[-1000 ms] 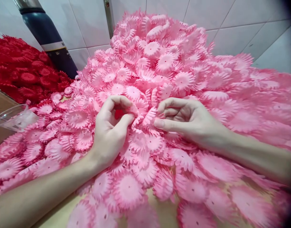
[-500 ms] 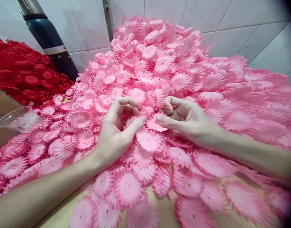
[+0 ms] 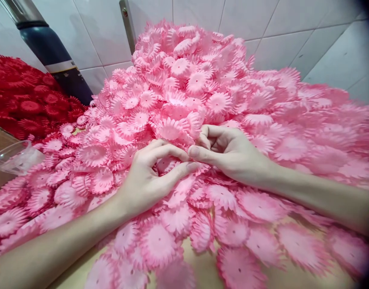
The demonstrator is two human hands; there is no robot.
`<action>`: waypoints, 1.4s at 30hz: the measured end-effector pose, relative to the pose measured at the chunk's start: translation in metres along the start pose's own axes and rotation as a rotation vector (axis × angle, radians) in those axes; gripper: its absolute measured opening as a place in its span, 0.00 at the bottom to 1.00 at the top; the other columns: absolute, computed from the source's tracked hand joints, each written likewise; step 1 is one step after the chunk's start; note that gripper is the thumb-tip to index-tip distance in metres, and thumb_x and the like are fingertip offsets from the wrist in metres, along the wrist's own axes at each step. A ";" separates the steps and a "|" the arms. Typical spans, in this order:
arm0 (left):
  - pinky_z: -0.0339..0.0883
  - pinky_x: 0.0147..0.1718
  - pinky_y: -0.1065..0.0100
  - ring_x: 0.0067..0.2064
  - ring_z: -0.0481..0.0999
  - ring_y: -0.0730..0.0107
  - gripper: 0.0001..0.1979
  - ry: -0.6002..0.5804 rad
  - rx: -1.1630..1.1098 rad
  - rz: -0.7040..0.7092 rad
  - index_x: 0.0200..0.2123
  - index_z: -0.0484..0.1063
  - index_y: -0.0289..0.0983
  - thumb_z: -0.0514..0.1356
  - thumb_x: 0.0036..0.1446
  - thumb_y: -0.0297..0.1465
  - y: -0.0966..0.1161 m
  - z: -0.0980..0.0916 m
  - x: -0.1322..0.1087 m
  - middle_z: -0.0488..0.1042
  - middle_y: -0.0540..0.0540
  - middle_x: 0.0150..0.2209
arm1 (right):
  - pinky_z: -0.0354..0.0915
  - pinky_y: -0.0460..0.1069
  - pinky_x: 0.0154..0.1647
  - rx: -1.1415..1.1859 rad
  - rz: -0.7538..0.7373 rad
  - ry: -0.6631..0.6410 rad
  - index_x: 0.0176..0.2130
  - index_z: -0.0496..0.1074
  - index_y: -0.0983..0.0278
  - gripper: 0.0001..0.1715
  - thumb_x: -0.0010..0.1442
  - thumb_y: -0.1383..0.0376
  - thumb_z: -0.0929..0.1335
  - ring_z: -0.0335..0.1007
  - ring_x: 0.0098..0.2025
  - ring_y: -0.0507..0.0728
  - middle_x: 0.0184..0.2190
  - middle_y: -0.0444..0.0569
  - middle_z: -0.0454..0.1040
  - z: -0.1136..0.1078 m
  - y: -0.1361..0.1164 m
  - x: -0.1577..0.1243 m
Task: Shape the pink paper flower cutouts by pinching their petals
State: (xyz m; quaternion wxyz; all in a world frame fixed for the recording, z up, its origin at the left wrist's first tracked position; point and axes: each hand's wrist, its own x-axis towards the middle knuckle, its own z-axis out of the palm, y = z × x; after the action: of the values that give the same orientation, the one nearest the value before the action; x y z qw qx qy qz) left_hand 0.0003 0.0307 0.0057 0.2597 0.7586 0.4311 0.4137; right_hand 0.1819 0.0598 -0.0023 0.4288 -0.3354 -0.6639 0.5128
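My left hand [image 3: 158, 170] and my right hand [image 3: 229, 154] meet at the fingertips over a heap of pink flower petal discs [image 3: 199, 82]. Both hands are closed in a pinch, thumb against fingers. Between them sits one pink petal disc [image 3: 202, 170] with a fringed edge, mostly hidden by my thumbs and fingertips. More discs lie under and around both hands, round, paler in the middle, many with a small dark centre hole.
A dark blue bottle [image 3: 56, 56] leans at the back left beside a heap of red petal discs [image 3: 24, 96]. A clear plastic cup [image 3: 14, 158] lies by a cardboard box [image 3: 0, 140] on the left. White wall tiles [image 3: 199, 12] stand behind. Yellowish tabletop [image 3: 199, 259] shows in front.
My left hand has moved right and closed its thumb and index finger at the disc by my right fingertips. The view has shifted slightly, so the background sits further left.
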 end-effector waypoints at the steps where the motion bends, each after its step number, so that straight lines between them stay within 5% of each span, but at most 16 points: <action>1: 0.62 0.29 0.67 0.28 0.68 0.71 0.05 -0.006 0.005 0.004 0.31 0.77 0.40 0.67 0.53 0.34 0.000 0.000 0.000 0.71 0.51 0.26 | 0.41 0.45 0.16 -0.003 -0.001 -0.004 0.23 0.56 0.63 0.28 0.49 0.58 0.77 0.44 0.19 0.44 0.17 0.35 0.52 0.000 0.000 0.000; 11: 0.63 0.34 0.67 0.34 0.70 0.70 0.04 -0.027 -0.086 -0.026 0.30 0.73 0.38 0.62 0.58 0.29 0.001 -0.003 0.000 0.72 0.48 0.32 | 0.43 0.44 0.15 0.053 0.004 -0.014 0.23 0.58 0.63 0.26 0.46 0.59 0.78 0.44 0.18 0.44 0.17 0.34 0.53 0.001 -0.001 0.000; 15: 0.63 0.37 0.68 0.36 0.68 0.70 0.05 0.096 -0.215 -0.116 0.30 0.70 0.38 0.62 0.58 0.30 0.000 -0.001 0.001 0.69 0.49 0.33 | 0.45 0.44 0.16 0.092 0.017 0.022 0.24 0.59 0.64 0.26 0.46 0.58 0.78 0.46 0.19 0.44 0.18 0.35 0.54 0.001 0.000 0.002; 22: 0.61 0.29 0.69 0.28 0.61 0.72 0.11 0.487 -0.359 -0.319 0.25 0.62 0.39 0.57 0.61 0.29 -0.011 -0.002 0.010 0.60 0.52 0.26 | 0.46 0.44 0.18 0.176 0.032 0.039 0.28 0.63 0.63 0.21 0.48 0.62 0.78 0.49 0.20 0.44 0.18 0.36 0.59 -0.001 0.003 0.001; 27: 0.63 0.37 0.70 0.35 0.65 0.72 0.12 0.417 -0.327 -0.127 0.29 0.64 0.39 0.62 0.47 0.19 -0.013 -0.002 0.010 0.64 0.52 0.32 | 0.51 0.44 0.17 0.136 0.052 -0.001 0.38 0.75 0.63 0.13 0.54 0.59 0.75 0.53 0.20 0.45 0.21 0.39 0.64 -0.003 0.004 0.001; 33: 0.62 0.46 0.66 0.41 0.69 0.67 0.11 0.264 -0.134 -0.067 0.24 0.74 0.39 0.57 0.54 0.21 -0.008 -0.007 0.004 0.69 0.49 0.32 | 0.67 0.43 0.29 0.240 0.129 -0.048 0.40 0.75 0.62 0.19 0.47 0.66 0.78 0.70 0.28 0.48 0.29 0.44 0.76 -0.004 0.005 0.000; 38: 0.65 0.36 0.67 0.34 0.71 0.70 0.02 0.100 -0.150 -0.056 0.30 0.76 0.41 0.64 0.56 0.30 -0.001 -0.008 0.002 0.75 0.51 0.32 | 0.58 0.42 0.20 0.284 0.128 -0.058 0.36 0.67 0.63 0.22 0.46 0.64 0.79 0.63 0.21 0.46 0.22 0.39 0.71 -0.003 0.003 0.000; 42: 0.66 0.34 0.66 0.32 0.72 0.69 0.06 0.050 -0.082 -0.027 0.29 0.75 0.40 0.68 0.52 0.34 0.001 -0.004 0.003 0.77 0.50 0.31 | 0.48 0.43 0.17 0.206 0.106 -0.010 0.32 0.62 0.62 0.23 0.48 0.58 0.78 0.54 0.18 0.45 0.18 0.37 0.65 -0.002 0.003 0.000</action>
State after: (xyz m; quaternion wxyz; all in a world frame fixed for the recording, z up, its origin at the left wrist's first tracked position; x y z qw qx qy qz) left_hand -0.0015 0.0329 0.0093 0.2854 0.7308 0.4303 0.4464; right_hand 0.1836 0.0608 -0.0046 0.4300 -0.3219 -0.5911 0.6018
